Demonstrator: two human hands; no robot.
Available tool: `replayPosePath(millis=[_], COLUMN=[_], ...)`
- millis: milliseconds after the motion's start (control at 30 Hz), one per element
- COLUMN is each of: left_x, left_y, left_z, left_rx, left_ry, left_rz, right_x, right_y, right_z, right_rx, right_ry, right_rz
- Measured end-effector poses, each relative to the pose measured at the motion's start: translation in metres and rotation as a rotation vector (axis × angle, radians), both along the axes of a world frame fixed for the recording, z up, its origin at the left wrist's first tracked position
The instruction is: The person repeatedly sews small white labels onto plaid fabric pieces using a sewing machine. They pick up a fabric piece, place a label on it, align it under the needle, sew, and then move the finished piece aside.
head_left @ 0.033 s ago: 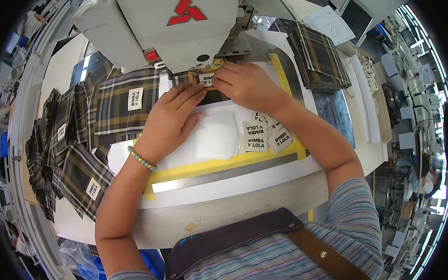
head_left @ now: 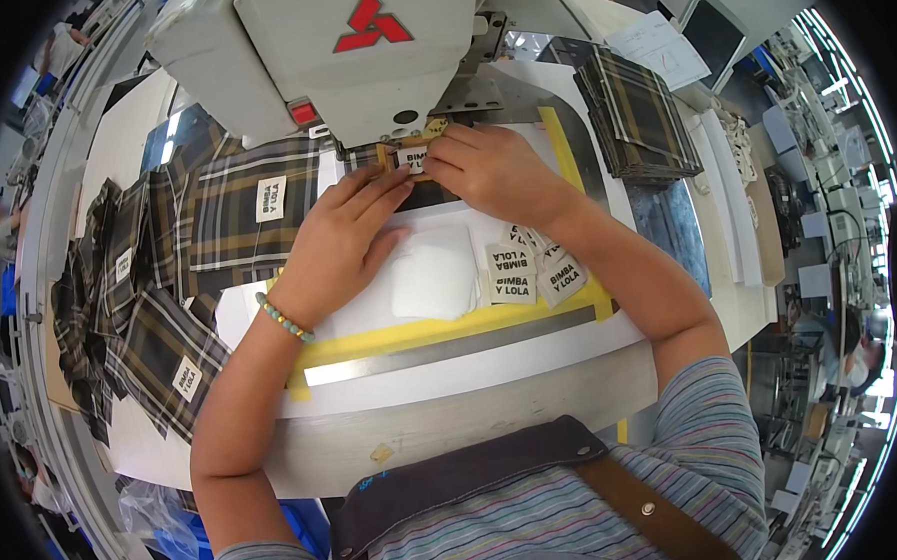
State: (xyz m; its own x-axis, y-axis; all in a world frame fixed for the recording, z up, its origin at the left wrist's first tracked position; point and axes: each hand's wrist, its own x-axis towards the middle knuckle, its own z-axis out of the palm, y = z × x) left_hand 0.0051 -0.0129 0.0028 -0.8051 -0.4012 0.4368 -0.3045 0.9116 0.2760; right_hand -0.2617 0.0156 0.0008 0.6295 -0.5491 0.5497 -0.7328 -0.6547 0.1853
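Note:
Beneath the white sewing machine head (head_left: pixel 259 58) lies a small cream label (head_left: pixel 415 158) with dark print, set inside a tan frame (head_left: pixel 384 159). My left hand (head_left: pixel 335 247) has its fingers stretched toward the label's lower left edge, tips touching there, thumb apart. My right hand (head_left: pixel 496 174) has bent fingers closed at the label's right side; its thumb is mostly hidden. Nearer me sits a stack of white rounded-corner sheets (head_left: pixel 433 273). Beside it, several loose cream labels (head_left: pixel 514 285) overlap in a pile.
Plaid fabric pieces (head_left: pixel 228 228) bearing labels spread along the left. A stack of plaid pieces (head_left: pixel 634 122) stands at the right, with a marked paper sheet (head_left: pixel 663 45) and a dark screen (head_left: pixel 710 30) behind. Yellow tape (head_left: pixel 371 338) borders the white work surface.

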Motion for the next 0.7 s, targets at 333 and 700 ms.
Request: replayPosePath(millis=[333, 700], left_x=[0.0017, -0.0001], left_y=[0.0027, 0.0022], left_z=[0.0026, 0.0013], left_rx=[-0.037, -0.004], left_ry=[-0.100, -0.092], left_rz=[0.015, 0.023], right_x=[-0.0037, -0.0085], right_y=[-0.0050, -0.0072], right_z=[-0.0040, -0.0067], right_rx=[-0.002, 0.076], right_ry=[-0.115, -0.125], right_rz=[0.065, 0.087])
